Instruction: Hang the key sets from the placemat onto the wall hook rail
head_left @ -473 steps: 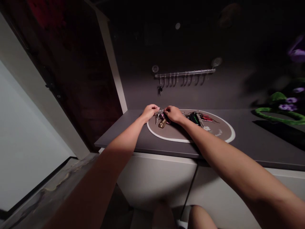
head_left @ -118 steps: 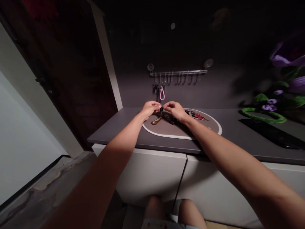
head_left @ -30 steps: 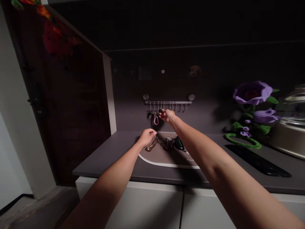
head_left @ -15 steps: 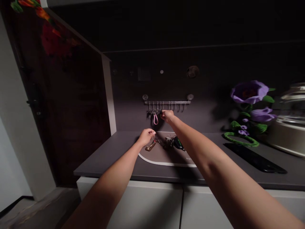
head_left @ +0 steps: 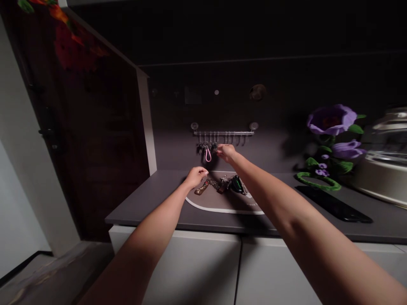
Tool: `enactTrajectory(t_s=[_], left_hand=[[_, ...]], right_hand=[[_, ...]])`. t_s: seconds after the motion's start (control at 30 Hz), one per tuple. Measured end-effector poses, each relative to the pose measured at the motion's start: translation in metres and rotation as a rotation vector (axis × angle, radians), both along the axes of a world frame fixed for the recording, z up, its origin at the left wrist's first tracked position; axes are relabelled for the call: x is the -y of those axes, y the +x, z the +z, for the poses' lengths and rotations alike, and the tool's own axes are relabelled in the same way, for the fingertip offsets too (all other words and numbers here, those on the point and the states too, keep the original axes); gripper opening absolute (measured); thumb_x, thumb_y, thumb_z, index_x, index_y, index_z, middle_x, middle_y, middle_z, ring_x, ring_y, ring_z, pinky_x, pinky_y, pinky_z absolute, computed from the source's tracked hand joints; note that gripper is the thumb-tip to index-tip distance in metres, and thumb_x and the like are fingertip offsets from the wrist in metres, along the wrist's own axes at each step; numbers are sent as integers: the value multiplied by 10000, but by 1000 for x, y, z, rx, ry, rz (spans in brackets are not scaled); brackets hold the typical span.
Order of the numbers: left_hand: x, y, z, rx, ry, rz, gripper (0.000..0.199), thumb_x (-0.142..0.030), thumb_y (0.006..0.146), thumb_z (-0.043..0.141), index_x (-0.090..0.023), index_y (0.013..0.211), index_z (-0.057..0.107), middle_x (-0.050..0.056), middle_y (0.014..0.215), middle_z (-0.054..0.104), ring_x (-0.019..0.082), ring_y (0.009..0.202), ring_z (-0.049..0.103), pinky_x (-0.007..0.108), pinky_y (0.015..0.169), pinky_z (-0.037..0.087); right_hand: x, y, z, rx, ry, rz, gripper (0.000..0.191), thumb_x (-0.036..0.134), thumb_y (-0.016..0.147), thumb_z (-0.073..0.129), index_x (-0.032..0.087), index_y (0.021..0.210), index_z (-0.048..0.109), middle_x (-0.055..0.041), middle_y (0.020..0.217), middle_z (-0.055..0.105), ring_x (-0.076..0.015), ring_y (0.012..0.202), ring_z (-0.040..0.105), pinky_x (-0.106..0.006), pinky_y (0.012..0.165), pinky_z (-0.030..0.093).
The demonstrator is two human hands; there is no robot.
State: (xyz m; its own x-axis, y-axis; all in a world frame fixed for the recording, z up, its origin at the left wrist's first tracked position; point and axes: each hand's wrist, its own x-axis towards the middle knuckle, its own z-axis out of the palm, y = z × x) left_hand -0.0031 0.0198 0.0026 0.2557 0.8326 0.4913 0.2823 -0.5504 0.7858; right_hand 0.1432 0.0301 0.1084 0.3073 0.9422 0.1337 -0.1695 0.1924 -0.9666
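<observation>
At the clear hook rail (head_left: 224, 133) on the back wall, my right hand (head_left: 226, 152) has its fingers closed by a small dark item hanging near the middle hooks. What lies between the fingertips is too small and dark to make out. Just left of it hang a pink loop strap (head_left: 208, 155) and several keys (head_left: 200, 148). Lower down, my left hand (head_left: 194, 177) hovers over the mat's left edge, fingers curled together, with nothing visible in them. On the brown, white-edged mat (head_left: 216, 204) lie a brown patterned strap (head_left: 201, 188), metal keys (head_left: 224, 183) and a black-green item (head_left: 237, 184).
A black flat object (head_left: 335, 204) lies on the right of the dark counter (head_left: 140, 199). Behind it stand purple crafted flowers (head_left: 332, 120), a green ring (head_left: 318, 182) and a glass-topped pale appliance (head_left: 384, 169). A dark door (head_left: 95, 169) is at the left.
The view has shifted slightly. My right hand remains at the rail, its fingers a little to the right of the hanging dark item. My left hand keeps its place over the mat.
</observation>
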Motion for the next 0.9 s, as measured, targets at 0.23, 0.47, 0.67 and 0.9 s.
enactTrajectory(t_s=[0.23,0.47,0.67,0.9], left_hand=[[6,-2,4,-33,-14,-3,145,-224,706,554,-110,751,633,-7,605,573,85,541,453,220,563,365],[13,-1,5,-129,34,-30,118,-165,706,554,-110,756,646,25,700,632,115,657,533,247,686,408],[14,-1,2,-253,49,-6,130,-178,717,553,-110,775,648,21,701,630,109,649,525,240,675,401],[9,-2,-4,-323,16,25,197,-271,670,617,-115,782,656,29,691,621,104,608,500,231,607,381]], right_hand=[[31,4,-14,-24,-6,128,133,28,693,491,156,706,524,21,598,571,-72,525,541,-221,574,436],[58,7,-55,149,45,182,59,87,720,532,139,733,557,-22,690,620,-78,586,555,-199,570,404],[58,9,-81,504,172,128,81,62,698,565,138,683,589,-5,636,603,-85,609,530,-213,660,401],[53,14,-84,808,226,40,137,32,624,618,168,619,623,3,622,612,-123,678,521,-229,757,377]])
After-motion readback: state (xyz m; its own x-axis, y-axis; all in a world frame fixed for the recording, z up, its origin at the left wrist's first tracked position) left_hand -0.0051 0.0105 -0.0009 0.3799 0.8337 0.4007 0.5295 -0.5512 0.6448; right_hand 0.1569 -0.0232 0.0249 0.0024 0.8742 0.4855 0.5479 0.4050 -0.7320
